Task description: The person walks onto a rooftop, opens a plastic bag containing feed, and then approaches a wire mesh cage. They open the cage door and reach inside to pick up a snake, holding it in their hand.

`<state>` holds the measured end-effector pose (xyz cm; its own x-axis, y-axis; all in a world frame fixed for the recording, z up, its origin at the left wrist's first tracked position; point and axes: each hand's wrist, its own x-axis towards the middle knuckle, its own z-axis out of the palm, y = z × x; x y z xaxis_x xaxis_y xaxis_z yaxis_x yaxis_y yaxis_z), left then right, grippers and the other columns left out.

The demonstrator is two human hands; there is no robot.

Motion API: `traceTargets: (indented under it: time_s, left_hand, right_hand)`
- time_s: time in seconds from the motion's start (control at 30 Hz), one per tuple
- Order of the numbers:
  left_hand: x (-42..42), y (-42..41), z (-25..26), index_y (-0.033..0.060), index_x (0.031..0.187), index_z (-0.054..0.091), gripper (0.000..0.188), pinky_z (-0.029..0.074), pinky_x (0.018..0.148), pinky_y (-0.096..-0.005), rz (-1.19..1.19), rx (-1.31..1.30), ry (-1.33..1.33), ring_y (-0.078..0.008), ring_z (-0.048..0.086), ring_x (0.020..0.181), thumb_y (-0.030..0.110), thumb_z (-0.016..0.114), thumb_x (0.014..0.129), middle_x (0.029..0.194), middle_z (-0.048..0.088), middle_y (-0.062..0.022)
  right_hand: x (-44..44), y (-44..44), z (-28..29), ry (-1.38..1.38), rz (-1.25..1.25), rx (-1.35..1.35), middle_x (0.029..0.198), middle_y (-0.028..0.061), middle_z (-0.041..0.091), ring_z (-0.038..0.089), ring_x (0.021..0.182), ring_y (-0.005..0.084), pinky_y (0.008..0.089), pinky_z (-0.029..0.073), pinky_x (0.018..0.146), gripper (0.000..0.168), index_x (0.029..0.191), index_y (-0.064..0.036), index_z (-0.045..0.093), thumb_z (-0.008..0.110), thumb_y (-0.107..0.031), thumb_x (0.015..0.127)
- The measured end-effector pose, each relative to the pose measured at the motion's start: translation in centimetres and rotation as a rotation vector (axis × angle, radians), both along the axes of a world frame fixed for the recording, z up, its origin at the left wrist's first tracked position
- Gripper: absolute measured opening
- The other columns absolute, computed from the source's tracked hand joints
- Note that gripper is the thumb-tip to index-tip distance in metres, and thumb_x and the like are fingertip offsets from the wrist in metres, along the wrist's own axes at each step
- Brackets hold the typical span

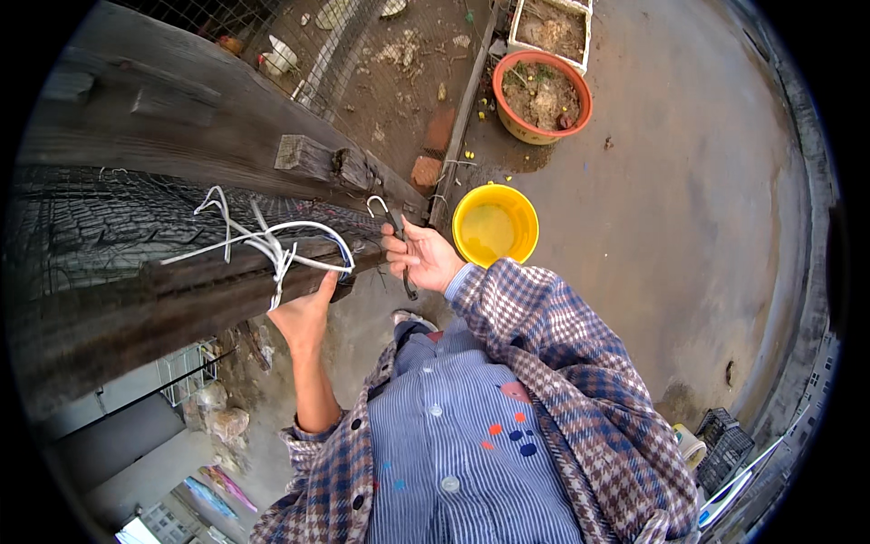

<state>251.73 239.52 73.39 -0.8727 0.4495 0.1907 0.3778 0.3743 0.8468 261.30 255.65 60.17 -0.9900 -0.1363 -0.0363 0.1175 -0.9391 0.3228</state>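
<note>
My right hand [423, 257] holds a dark, slim handle with a curved, pale metal hook [378, 202] at its upper end, beside the wooden frame. To its left, my left hand [304, 314] reaches up against a weathered wooden beam [224, 299], its thumb at a loop of white cord [309, 226]. The white cord is twisted and knotted around the beam, with loose ends sticking out over dark netting [136, 224]. What the left fingers do behind the beam is hidden.
A yellow bucket [495, 224] with liquid stands just beyond my right hand. Past it are a soil-filled orange-rimmed pot [542, 98] and a white planter box [550, 30]. Behind wire mesh, a white chicken [279, 57] stands at upper left. A black crate [724, 449] lies at lower right.
</note>
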Motion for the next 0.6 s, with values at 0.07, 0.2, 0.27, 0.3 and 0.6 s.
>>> traceTargets:
  time_s: [0.07,0.2,0.27,0.3,0.6]
  left_hand:
    - [-0.1,-0.6,-1.0,-0.0052,0.130,0.036,0.078,0.044,0.097,-0.0364,-0.002,0.036,-0.088,-0.0224,0.053,0.109,-0.003,0.081,0.066,0.125,0.049,-0.0152]
    - [0.3,-0.1,-0.7,-0.0064,0.129,0.039,0.075,0.043,0.098,-0.0353,0.014,0.077,-0.059,-0.0212,0.054,0.107,-0.001,0.082,0.067,0.122,0.052,-0.0142]
    - [-0.2,-0.1,-1.0,-0.0071,0.128,0.038,0.074,0.044,0.097,-0.0373,-0.010,0.012,-0.003,-0.0228,0.054,0.107,-0.002,0.081,0.068,0.124,0.050,-0.0160]
    - [-0.4,0.1,-1.1,-0.0074,0.128,0.038,0.073,0.045,0.096,-0.0382,-0.022,-0.015,0.028,-0.0235,0.054,0.107,-0.002,0.081,0.069,0.126,0.049,-0.0170]
    - [-0.1,1.0,-0.7,-0.0066,0.131,0.032,0.078,0.046,0.096,-0.0380,-0.018,0.001,0.046,-0.0239,0.052,0.111,-0.005,0.079,0.069,0.128,0.045,-0.0183]
  right_hand:
    - [0.1,0.5,-0.6,-0.055,0.008,0.108,0.074,0.0003,0.047,0.041,0.061,0.0129,0.0282,0.038,0.064,0.036,0.102,-0.008,0.055,0.042,-0.041,0.099]
    - [0.2,1.2,-2.9,-0.109,0.037,0.276,0.079,0.0023,0.051,0.049,0.074,0.0164,0.0346,0.045,0.073,0.040,0.102,-0.005,0.055,0.039,-0.043,0.100]
    - [0.5,1.6,-4.3,-0.113,0.066,0.395,0.083,0.0048,0.055,0.055,0.082,0.0198,0.0401,0.048,0.082,0.044,0.105,-0.004,0.055,0.037,-0.044,0.100]
    - [0.4,2.1,-4.7,-0.122,0.084,0.464,0.087,0.0066,0.058,0.057,0.086,0.0216,0.0424,0.048,0.086,0.046,0.107,-0.003,0.055,0.037,-0.044,0.100]
    - [1.3,0.6,-7.9,-0.421,0.213,1.223,0.131,0.0149,0.052,0.047,0.121,0.0304,0.0463,0.037,0.102,0.048,0.133,-0.010,0.050,0.053,-0.034,0.092]
